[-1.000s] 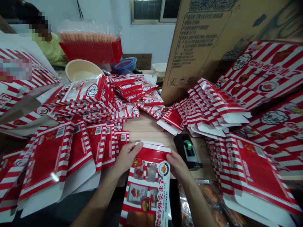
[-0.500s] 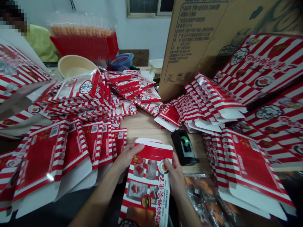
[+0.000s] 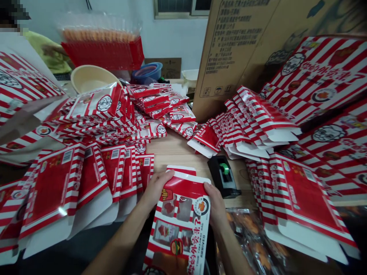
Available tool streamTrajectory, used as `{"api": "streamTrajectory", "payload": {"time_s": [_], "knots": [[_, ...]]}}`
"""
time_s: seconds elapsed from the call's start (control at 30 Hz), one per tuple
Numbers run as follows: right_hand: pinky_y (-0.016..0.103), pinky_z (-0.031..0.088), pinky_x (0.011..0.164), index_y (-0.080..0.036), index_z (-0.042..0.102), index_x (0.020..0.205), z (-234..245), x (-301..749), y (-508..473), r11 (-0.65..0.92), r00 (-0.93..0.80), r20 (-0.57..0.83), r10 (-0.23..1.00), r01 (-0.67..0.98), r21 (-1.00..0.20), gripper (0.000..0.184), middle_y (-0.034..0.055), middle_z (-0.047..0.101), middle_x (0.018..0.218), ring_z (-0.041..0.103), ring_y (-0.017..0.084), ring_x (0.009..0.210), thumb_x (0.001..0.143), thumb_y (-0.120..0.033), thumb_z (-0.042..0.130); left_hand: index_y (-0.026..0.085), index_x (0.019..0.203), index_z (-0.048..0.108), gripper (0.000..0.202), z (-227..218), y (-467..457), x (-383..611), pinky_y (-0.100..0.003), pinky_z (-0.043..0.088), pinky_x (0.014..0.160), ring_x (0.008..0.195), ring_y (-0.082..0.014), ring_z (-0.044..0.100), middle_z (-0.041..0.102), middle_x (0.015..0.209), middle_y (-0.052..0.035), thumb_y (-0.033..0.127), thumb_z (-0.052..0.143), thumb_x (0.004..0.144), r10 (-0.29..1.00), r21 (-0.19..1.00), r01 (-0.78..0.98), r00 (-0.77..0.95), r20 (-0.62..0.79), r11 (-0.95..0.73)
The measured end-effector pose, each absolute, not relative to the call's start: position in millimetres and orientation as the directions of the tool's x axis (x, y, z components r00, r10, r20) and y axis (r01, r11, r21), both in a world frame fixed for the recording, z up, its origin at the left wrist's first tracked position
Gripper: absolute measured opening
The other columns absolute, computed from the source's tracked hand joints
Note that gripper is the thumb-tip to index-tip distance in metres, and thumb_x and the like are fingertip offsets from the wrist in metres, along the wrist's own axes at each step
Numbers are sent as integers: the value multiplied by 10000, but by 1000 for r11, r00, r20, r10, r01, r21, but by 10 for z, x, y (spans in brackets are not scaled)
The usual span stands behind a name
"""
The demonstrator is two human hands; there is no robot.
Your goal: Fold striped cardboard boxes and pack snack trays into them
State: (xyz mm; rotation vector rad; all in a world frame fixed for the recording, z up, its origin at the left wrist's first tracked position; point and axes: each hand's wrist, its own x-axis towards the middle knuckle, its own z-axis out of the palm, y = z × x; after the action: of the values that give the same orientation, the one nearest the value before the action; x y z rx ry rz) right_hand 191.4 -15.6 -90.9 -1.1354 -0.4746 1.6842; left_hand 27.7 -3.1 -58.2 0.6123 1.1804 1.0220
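Observation:
Both my hands grip one red-and-white striped package [image 3: 180,221] with clear windows, held upright at the near table edge. My left hand [image 3: 156,189] wraps round its upper left corner, thumb on top. My right hand [image 3: 216,204] clasps its upper right edge. A second striped flap [image 3: 180,169] shows just behind the package's top.
Fanned rows of flat striped packages lie on the left [image 3: 86,183] and right [image 3: 289,191]. A black tape dispenser [image 3: 223,179] with green tape sits right of my hands. A large cardboard box [image 3: 229,49], a cream bowl [image 3: 88,78], and another person's yellow sleeve [image 3: 48,53] are behind.
The package's top flap has come down and forward, exposing a second striped flap behind it. My right hand slid up to the top right corner.

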Motion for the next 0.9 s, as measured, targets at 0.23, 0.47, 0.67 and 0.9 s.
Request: {"api": "streamTrajectory", "payload": {"time_s": [0.23,0.47,0.67,0.9], "knots": [[408,552,712,-244,632,978,-990,1871,-232,-379,-4,-435,900,-501,-778,519,39,738,887,676,309,885,588,-577,712,199,827,673,308,-717,-45,281,-284,521,695,819,-236,683,734,825,-37,455,710,658,887,888,-287,-189,-420,359],[428,528,776,-221,610,1122,-843,1825,-571,-507,-137,-514,847,-501,-702,655,79,722,971,660,330,936,567,-536,758,201,781,577,278,-522,-125,235,-236,517,599,659,-175,676,682,672,34,410,715,661,897,889,-391,-261,-357,240],[399,511,830,-232,561,1180,-708,1937,-611,-425,-174,-388,905,-347,-836,667,76,692,1077,652,291,950,593,-458,783,200,765,535,230,-245,-96,243,-259,524,737,838,-192,680,689,749,31,395,653,738,902,928,-369,-381,-205,55],[444,470,903,-207,575,1092,-1196,2234,-443,-376,34,-378,925,-37,-926,529,97,653,1140,605,301,1023,665,-489,710,203,1219,453,498,-800,-139,336,-319,347,1048,1310,-230,396,473,1374,-114,349,589,763,933,960,-90,-226,-279,265]]}}
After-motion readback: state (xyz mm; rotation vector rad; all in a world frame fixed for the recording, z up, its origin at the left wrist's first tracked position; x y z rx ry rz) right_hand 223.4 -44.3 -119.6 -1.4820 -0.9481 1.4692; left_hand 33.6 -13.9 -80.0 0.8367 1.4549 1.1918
